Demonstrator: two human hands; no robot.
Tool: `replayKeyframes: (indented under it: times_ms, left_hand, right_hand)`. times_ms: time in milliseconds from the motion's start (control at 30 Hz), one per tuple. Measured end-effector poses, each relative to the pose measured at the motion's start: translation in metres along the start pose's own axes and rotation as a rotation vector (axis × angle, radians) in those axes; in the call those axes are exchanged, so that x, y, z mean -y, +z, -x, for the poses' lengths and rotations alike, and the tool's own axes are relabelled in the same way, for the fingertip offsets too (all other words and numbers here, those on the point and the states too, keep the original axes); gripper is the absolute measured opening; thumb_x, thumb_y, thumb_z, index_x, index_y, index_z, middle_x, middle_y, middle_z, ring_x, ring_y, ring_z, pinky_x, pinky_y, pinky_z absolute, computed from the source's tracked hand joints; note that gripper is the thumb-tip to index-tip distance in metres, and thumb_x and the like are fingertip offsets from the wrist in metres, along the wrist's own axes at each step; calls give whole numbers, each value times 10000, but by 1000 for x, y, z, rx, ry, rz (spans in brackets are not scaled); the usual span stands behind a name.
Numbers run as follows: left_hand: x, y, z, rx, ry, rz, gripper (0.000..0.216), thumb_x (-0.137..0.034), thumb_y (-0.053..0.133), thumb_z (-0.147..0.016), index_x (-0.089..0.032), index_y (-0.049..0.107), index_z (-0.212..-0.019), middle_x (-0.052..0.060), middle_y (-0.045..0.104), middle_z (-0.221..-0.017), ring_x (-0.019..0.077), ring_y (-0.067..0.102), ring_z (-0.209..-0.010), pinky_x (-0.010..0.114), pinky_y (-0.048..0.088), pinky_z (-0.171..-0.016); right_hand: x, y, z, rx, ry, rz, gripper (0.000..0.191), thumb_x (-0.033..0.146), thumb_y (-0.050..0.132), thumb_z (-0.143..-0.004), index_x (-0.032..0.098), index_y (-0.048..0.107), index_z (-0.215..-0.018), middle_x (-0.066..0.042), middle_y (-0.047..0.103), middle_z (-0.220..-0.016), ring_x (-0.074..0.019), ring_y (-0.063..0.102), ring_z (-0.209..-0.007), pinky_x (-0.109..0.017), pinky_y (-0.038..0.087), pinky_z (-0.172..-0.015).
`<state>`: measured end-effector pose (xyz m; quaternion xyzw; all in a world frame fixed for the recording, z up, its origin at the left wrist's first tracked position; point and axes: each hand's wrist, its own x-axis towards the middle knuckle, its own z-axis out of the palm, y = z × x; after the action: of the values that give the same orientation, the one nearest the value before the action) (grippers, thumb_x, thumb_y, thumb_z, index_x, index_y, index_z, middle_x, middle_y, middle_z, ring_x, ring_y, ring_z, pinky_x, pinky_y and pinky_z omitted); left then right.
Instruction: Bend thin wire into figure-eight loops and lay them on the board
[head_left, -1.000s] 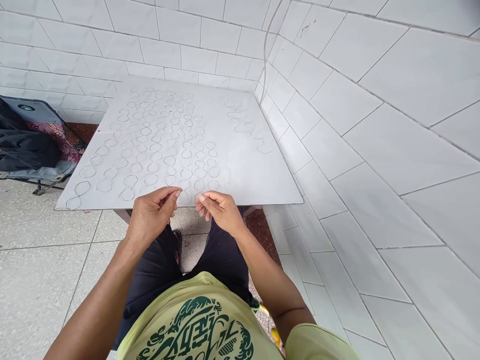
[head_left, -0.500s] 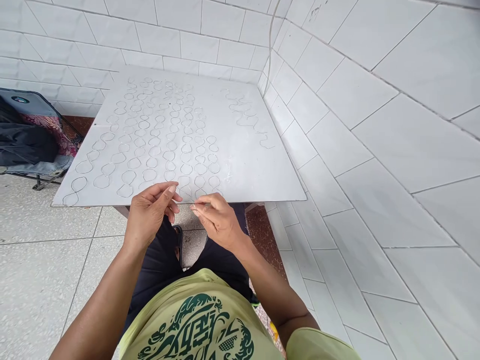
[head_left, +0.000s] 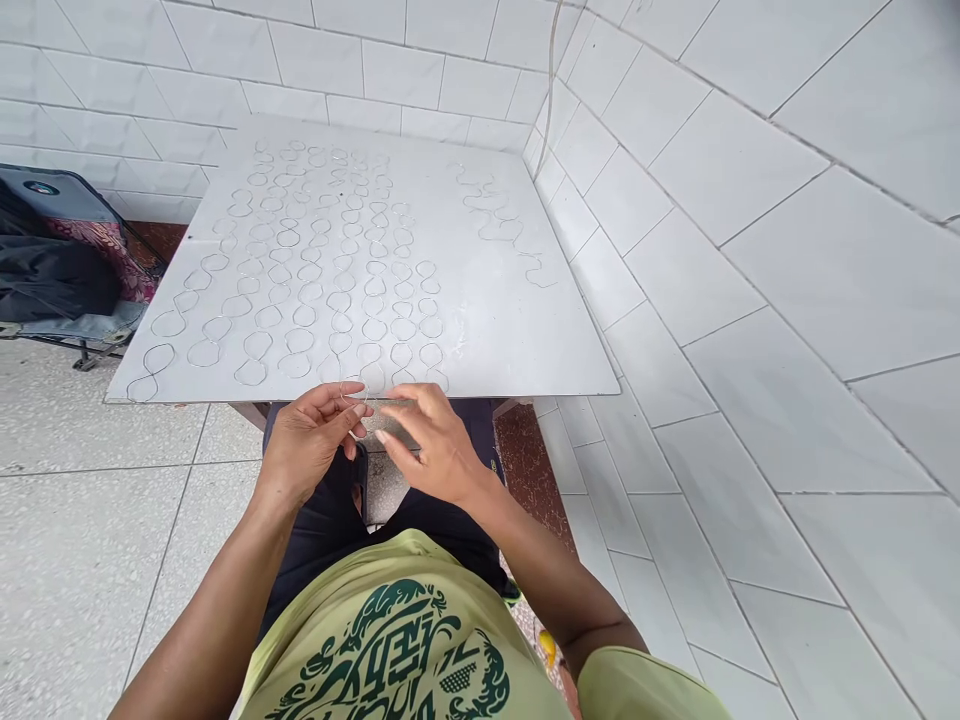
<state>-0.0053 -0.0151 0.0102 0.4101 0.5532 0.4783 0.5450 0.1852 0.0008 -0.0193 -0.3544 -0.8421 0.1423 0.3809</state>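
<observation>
My left hand [head_left: 309,440] and my right hand [head_left: 427,440] meet just below the near edge of a white board [head_left: 487,330]. Between their pinched fingertips runs a thin wire [head_left: 358,398], bent into a small loop near the left thumb. Both hands are closed on it. On the board lie several rows of figure-eight wire shapes [head_left: 322,270], laid side by side. A few looser wavy wire pieces [head_left: 499,225] lie toward the board's far right.
A white tiled wall [head_left: 750,250] runs along the right and behind the board. A folding chair with dark bags [head_left: 52,270] stands at the left on the speckled floor [head_left: 75,540]. A thin cable [head_left: 551,70] hangs down the wall corner.
My hands have drawn closer together and dropped slightly below the board's edge. The right hand has turned over the wire, and a small loop now shows by the left thumb.
</observation>
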Motion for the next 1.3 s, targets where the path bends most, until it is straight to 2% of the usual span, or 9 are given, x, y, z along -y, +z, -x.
replayKeyframes:
  times_ms: [133,200,267,367,500,600,933,1067,1300]
  left_hand:
    - [2,1,0,48,19,-49,376,-310,800,-821,-138,725,-1147,-1,680,-717,107,582,-535,243,484,-526]
    - [3,2,0,73,30,-62,385,-311,805,-813,-145,720,-1150,-8,675,-712,109,586,-528,249,499,-533]
    - [5,4,1,73,31,-58,386,-312,804,-807,-149,716,-1146,1,689,-744,118,609,-556,255,521,-545]
    - [6,5,2,33,26,-36,323,-331,787,-812,-146,726,-1070,37,722,-817,133,641,-609,269,554,-571]
    - [7,3,5,7,20,-2,271,-348,796,-805,-146,739,-976,57,736,-856,140,652,-640,279,578,-588]
    - [9,0,5,21,20,21,264,-349,810,-804,-152,743,-968,53,732,-846,148,660,-668,281,592,-599]
    - [16,-1,12,-17,139,-142,239,-388,736,-910,-187,722,-1038,36,753,-860,168,724,-684,311,607,-708]
    - [12,-3,11,-15,150,-161,258,-407,739,-904,-183,724,-1032,47,760,-889,174,725,-681,316,607,-699]
    - [1,-13,8,13,177,-221,245,-418,753,-884,-193,738,-980,43,748,-859,168,707,-657,298,593,-667]
  right_hand:
    - [-7,2,-4,15,211,-66,155,263,621,-997,210,671,-1134,-82,700,-1051,-210,671,-987,-329,540,-841]
    - [-10,5,-7,87,218,-40,109,252,582,-1016,217,684,-999,-40,703,-886,-183,665,-828,-294,498,-743]
    - [-12,10,-9,101,212,-8,205,258,528,-1039,218,665,-890,-27,685,-785,-172,637,-730,-286,453,-689]
    - [-11,20,-9,2,319,-108,274,304,475,-1058,228,605,-829,-8,660,-710,-157,608,-643,-274,431,-646]
    - [-8,34,-8,-174,625,-495,296,395,469,-1051,237,535,-810,35,645,-635,-113,545,-460,-239,421,-510]
    - [-6,43,-7,-257,745,-674,268,412,498,-1031,233,526,-832,46,651,-612,-96,504,-387,-224,391,-432]
    - [-4,57,-9,-445,866,-901,246,454,555,-995,234,497,-900,50,672,-643,-80,478,-360,-199,324,-345]
    - [-9,49,-5,-272,821,-891,330,552,573,-982,231,522,-921,26,692,-676,-107,557,-407,-211,340,-351]
    - [-15,28,-2,-117,673,-511,431,583,588,-981,228,537,-743,18,657,-622,-120,568,-476,-243,429,-512]
